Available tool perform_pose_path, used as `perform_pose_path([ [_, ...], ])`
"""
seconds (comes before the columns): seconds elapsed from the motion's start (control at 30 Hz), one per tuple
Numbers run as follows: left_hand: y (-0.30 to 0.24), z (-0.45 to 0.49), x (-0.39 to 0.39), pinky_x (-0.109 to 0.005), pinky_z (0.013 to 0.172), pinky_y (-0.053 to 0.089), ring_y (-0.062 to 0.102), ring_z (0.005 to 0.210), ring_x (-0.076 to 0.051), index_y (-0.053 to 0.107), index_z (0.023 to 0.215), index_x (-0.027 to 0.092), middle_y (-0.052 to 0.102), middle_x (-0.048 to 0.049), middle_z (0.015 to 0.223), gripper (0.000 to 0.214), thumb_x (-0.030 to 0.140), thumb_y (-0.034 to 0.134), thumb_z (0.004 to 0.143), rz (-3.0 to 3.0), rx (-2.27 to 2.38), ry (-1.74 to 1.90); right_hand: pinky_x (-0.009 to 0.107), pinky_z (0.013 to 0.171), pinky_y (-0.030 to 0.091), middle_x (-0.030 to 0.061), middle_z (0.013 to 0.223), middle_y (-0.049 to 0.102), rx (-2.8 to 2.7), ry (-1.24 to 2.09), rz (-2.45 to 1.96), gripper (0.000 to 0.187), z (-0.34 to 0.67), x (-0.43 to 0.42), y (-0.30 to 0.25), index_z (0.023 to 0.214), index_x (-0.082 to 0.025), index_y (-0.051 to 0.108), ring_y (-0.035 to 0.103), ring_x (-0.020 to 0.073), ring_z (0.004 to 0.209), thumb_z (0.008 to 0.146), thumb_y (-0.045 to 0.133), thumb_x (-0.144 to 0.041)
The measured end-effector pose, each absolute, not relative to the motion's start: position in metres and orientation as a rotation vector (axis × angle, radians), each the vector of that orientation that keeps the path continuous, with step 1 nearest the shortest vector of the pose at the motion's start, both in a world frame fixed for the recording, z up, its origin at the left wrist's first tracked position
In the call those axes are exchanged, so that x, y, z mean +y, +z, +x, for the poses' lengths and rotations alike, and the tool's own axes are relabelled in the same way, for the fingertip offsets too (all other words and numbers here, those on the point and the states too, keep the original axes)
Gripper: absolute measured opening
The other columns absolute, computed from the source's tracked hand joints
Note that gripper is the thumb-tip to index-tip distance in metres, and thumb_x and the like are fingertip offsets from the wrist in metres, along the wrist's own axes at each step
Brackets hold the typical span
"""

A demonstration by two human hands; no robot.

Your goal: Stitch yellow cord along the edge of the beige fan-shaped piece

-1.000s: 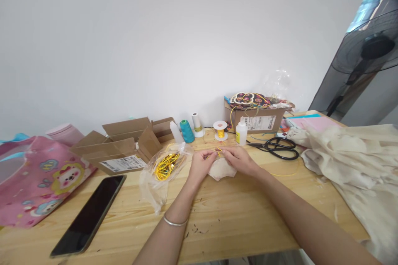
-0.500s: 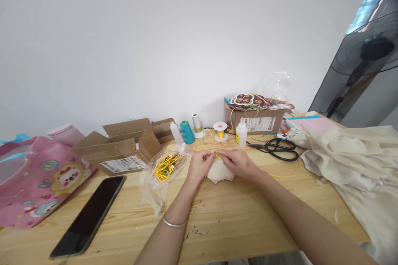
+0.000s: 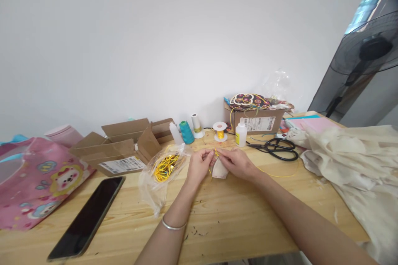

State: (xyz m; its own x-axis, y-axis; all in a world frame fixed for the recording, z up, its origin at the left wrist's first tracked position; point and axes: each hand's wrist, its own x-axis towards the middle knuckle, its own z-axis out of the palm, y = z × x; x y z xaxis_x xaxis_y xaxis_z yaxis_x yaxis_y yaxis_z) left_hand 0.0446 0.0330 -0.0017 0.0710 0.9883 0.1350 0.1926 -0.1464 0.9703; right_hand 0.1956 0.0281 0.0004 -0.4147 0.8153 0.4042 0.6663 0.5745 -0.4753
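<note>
My left hand [image 3: 200, 165] and my right hand [image 3: 236, 163] meet above the middle of the table, fingertips pinched close together. Between them is a yellow cord [image 3: 216, 152], gripped by the fingers of both hands. A small cream fabric piece [image 3: 219, 169] hangs below the fingertips, partly hidden by the right hand. One length of the cord trails off to the right along the table. Just behind my hands stand a spool of yellow cord [image 3: 220, 133] and a small white bottle with a yellow label [image 3: 241, 133].
Black scissors [image 3: 276, 148] and cream cloth [image 3: 357, 161] lie right. A plastic bag of yellow cord [image 3: 166, 169], an open cardboard box [image 3: 121, 153], a phone [image 3: 88, 217] and a pink bag [image 3: 40, 182] are left. Behind stand a teal thread cone [image 3: 186, 132] and a filled box [image 3: 259, 120].
The cream fabric piece has turned between my hands and now shows a narrower face. My fingers stay pinched on the yellow cord, shifted only slightly.
</note>
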Motion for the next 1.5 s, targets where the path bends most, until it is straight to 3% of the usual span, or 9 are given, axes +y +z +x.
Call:
perform_pose_path([
  [0.1,-0.004,0.0448,0.0348,-0.018,0.041,0.033,0.044,0.041,-0.006,0.058,0.064,0.012,0.057,-0.0008,0.052,0.025,0.037,0.056,0.065,1.435,1.19,1.141,0.02,0.047,0.028,-0.0008,0.052,0.055,-2.189,0.425,-1.152,0.029,0.1956,0.0255,0.0029,0.089,-0.02,0.06,0.043,0.009,0.044,0.082,0.032,-0.024],
  [0.27,-0.004,0.0454,0.0345,-0.017,0.036,0.026,0.039,0.037,-0.004,0.057,0.057,0.012,0.053,0.0007,0.047,0.028,0.039,0.058,0.063,1.346,1.164,1.088,0.02,0.053,0.034,-0.0029,0.051,0.057,-2.158,0.612,-1.091,0.037,0.1987,0.0248,0.0028,0.109,-0.022,0.051,0.05,0.0102,0.05,0.08,0.029,-0.015],
  [0.5,-0.0006,0.0477,0.0299,-0.017,0.035,0.021,0.033,0.033,-0.002,0.06,0.063,0.011,0.047,0.0046,0.043,0.026,0.038,0.058,0.062,1.297,1.14,1.05,0.02,0.048,0.031,-0.0012,0.05,0.057,-2.174,0.45,-1.219,0.036,0.1952,0.0261,0.0009,0.106,-0.022,0.055,0.047,0.0103,0.045,0.078,0.033,-0.016],
  [0.67,0.0018,0.0487,0.0284,-0.018,0.046,0.035,0.049,0.049,-0.008,0.063,0.072,0.012,0.058,-0.0007,0.055,0.022,0.031,0.056,0.065,1.382,1.126,1.081,0.02,0.046,0.029,-0.0004,0.052,0.057,-2.185,0.364,-1.248,0.034,0.1925,0.0267,-0.0016,0.105,-0.023,0.055,0.047,0.0104,0.045,0.077,0.037,-0.021],
  [0.83,-0.0003,0.0497,0.027,-0.023,0.057,0.041,0.056,0.064,-0.015,0.065,0.077,0.012,0.065,-0.0068,0.073,0.029,0.037,0.056,0.065,1.59,1.167,1.045,0.02,0.047,0.028,0.0015,0.06,0.061,-2.164,0.337,-1.282,0.03,0.1915,0.0265,-0.0021,0.1,-0.023,0.058,0.05,0.0108,0.048,0.077,0.039,-0.024],
  [1.1,-0.0053,0.049,0.031,-0.023,0.058,0.042,0.056,0.062,-0.014,0.065,0.073,0.013,0.065,-0.0049,0.069,0.028,0.036,0.049,0.071,1.643,1.137,1.126,0.021,0.045,0.023,0.0001,0.051,0.056,-2.147,0.279,-1.333,0.026,0.1914,0.0258,0.0016,0.086,-0.022,0.063,0.044,0.0094,0.044,0.078,0.04,-0.032],
  [1.27,-0.0038,0.0495,0.0313,-0.019,0.046,0.034,0.046,0.045,-0.009,0.061,0.057,0.013,0.056,0.0005,0.049,0.029,0.037,0.051,0.069,1.615,1.204,1.139,0.021,0.046,0.023,0.0008,0.056,0.059,-2.106,0.226,-1.332,0.022,0.1916,0.0269,0.0005,0.079,-0.023,0.063,0.047,0.0098,0.048,0.077,0.043,-0.031],
  [1.4,-0.0037,0.0508,0.0305,-0.019,0.038,0.028,0.037,0.035,-0.007,0.061,0.056,0.013,0.046,0.0038,0.036,0.032,0.04,0.051,0.069,1.583,1.241,1.088,0.021,0.047,0.025,0.0004,0.058,0.061,-2.055,0.224,-1.38,0.019,0.1915,0.0271,0.0005,0.076,-0.023,0.064,0.049,0.0099,0.049,0.075,0.045,-0.029],
  [1.5,-0.0031,0.051,0.0301,-0.021,0.045,0.036,0.049,0.045,-0.01,0.063,0.057,0.013,0.058,-0.0004,0.048,0.029,0.038,0.053,0.068,1.584,1.233,1.12,0.021,0.047,0.025,0.0004,0.057,0.061,-2.041,0.208,-1.383,0.02,0.1919,0.0272,0.0002,0.069,-0.022,0.064,0.049,0.0094,0.049,0.075,0.046,-0.029],
])
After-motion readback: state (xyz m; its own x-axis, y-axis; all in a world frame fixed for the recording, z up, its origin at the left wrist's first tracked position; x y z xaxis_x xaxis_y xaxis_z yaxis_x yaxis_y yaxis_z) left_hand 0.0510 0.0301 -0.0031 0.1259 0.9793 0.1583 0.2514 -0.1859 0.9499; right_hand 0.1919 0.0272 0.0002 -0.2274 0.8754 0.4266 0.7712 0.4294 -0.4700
